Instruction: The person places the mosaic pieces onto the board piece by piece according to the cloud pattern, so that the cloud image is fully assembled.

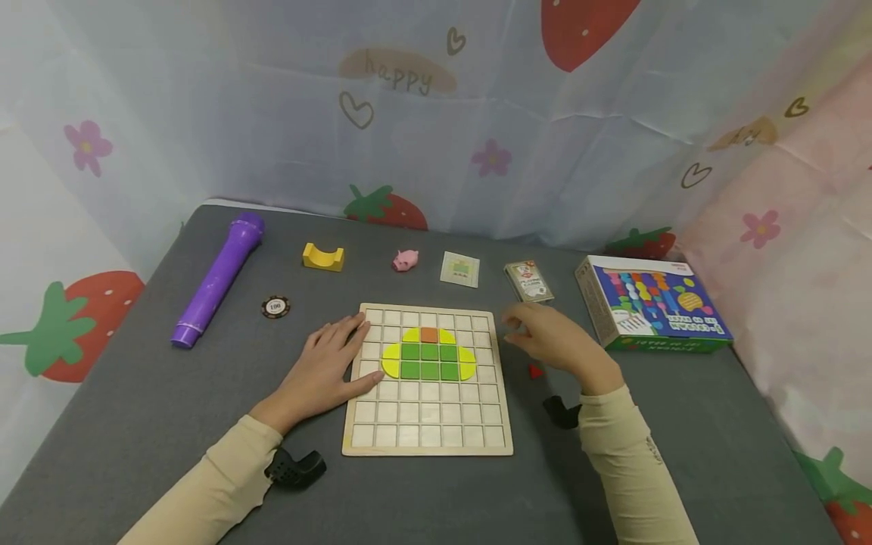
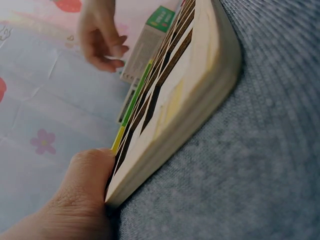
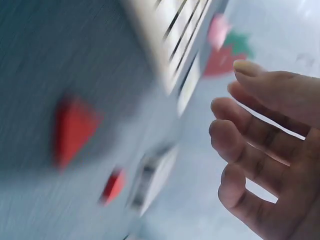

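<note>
My left hand [image 1: 334,367] rests on the left rim of a wooden grid board [image 1: 429,448], fingers stretched out and thumb lying over the edge. On the board, several green square tiles [image 1: 430,370] form two rows. Yellow rounded tiles [image 1: 390,360] flank them at the sides and top, and an orange square tile [image 1: 429,334] sits in the top middle. Just right of the board hovers my right hand [image 1: 555,341], its fingers loosely bent with nothing between them. Below it lies a red triangular piece [image 1: 536,371]; the right wrist view shows a second red piece [image 3: 114,186].
Along the back stand a purple microphone-shaped tube [image 1: 218,280], a yellow cradle-shaped block [image 1: 323,257], a pink pig figure [image 1: 405,260], a pattern card [image 1: 459,269] and a playing card pack [image 1: 528,281]. A poker chip [image 1: 275,306] lies left; a toy box [image 1: 654,303] stands right.
</note>
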### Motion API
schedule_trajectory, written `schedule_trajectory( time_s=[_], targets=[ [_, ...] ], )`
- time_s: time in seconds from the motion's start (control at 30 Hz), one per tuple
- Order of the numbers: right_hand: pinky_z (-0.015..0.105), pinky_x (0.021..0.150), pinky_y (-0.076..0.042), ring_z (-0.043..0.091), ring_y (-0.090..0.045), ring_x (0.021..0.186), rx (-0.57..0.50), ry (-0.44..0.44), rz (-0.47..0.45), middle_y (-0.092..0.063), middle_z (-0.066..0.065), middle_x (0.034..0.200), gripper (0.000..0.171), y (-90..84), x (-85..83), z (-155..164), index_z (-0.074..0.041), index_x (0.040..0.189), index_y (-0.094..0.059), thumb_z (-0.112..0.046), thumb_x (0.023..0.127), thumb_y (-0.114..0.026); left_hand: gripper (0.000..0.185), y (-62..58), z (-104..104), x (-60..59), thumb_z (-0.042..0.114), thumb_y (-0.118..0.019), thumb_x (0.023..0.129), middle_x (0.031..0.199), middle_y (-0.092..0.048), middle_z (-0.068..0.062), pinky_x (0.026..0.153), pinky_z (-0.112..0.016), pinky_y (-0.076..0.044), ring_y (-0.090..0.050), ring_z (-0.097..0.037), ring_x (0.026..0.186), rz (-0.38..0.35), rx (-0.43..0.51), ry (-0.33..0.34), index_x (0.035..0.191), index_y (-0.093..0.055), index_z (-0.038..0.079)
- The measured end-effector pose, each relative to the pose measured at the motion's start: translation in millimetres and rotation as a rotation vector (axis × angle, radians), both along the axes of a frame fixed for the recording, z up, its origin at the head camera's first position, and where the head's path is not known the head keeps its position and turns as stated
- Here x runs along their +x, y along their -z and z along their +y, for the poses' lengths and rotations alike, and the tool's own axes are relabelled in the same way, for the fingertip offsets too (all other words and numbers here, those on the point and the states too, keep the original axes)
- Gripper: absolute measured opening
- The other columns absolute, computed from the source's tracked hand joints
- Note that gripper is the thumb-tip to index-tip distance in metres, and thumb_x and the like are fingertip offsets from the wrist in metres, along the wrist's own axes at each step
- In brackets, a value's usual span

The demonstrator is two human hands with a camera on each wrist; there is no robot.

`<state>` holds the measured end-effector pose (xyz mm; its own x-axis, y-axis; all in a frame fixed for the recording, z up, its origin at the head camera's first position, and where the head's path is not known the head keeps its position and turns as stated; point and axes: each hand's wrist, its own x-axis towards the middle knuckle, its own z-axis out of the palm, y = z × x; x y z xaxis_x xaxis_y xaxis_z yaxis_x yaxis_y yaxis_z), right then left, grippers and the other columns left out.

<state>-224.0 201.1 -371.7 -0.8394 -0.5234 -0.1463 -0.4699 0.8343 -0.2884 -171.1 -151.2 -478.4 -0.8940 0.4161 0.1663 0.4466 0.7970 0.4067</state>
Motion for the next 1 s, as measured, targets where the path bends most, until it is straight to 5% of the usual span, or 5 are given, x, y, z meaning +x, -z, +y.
schedule_trajectory(
  time_s=[0.23, 0.57, 1.0],
  targets=[
    [0.05, 0.091, -0.048, 0.036, -0.057, 0.112, 0.028, 0.122, -0.018, -0.054, 0.021, 0.126, 0.043, 19.3, -16.9, 43, 0.001, 0.131, -0.053, -0.018, 0.094, -0.063, 0.083, -0.3, -1, -0.3, 0.057, -0.055, 0.089, 0.158, -0.022, -0.011, 0.111, -0.055, -0.019, -0.025, -0.032, 0.142, 0.003, 0.006, -0.003, 0.151, -0.03, 0.007],
    [0.047, 0.081, -0.048, 0.029, -0.057, 0.091, 0.025, 0.14, -0.025, -0.059, 0.016, 0.099, 0.029, 34.7, -22.9, 58, 0.004, 0.114, -0.06, -0.014, 0.092, -0.064, 0.082, 1.6, 0, -0.7, 0.057, -0.056, 0.089, 0.157, -0.023, -0.011, 0.111, -0.055, -0.018, -0.025, -0.032, 0.142, 0.008, 0.016, 0.003, 0.15, -0.032, 0.009],
    [0.038, 0.066, -0.047, 0.02, -0.055, 0.071, -0.026, 0.134, 0.002, -0.06, 0.009, 0.083, 0.012, 33.7, -22.5, 57, 0.0, 0.096, -0.059, -0.007, 0.089, -0.067, 0.081, 0.3, 0, -0.5, 0.057, -0.055, 0.09, 0.157, -0.023, -0.012, 0.112, -0.056, -0.017, -0.025, -0.033, 0.142, 0.01, 0.002, 0.0, 0.15, -0.031, 0.008]
  ],
)
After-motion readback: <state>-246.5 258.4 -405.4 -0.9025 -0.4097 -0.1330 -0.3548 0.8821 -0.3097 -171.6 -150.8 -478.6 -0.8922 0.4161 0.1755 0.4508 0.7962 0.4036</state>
